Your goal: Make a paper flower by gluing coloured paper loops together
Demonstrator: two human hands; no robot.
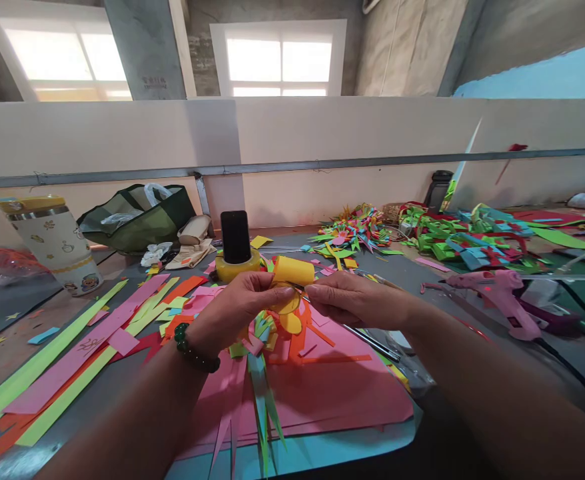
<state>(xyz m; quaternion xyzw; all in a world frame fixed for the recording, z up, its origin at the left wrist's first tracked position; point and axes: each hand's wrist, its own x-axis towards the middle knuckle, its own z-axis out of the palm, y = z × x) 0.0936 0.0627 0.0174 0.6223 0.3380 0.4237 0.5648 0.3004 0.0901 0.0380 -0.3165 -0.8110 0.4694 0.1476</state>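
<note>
My left hand (236,303) and my right hand (350,300) meet over the middle of the table, both pinched on a rolled yellow paper piece (292,277). The roll tops a paper flower of coloured strips (262,337) that hangs below my left fingers, with long green and pink points trailing down. A green bead bracelet (192,348) is on my left wrist. Under the hands lie pink paper sheets (332,390) over a light blue sheet (322,447).
A phone (235,237) stands in a yellow tape roll (235,267) behind my hands. A pink glue gun (497,293) lies right. Long paper strips (67,367) lie left, near a decorated cup (57,243) and a green bag (140,217). Heaps of cut paper (452,233) fill the back right.
</note>
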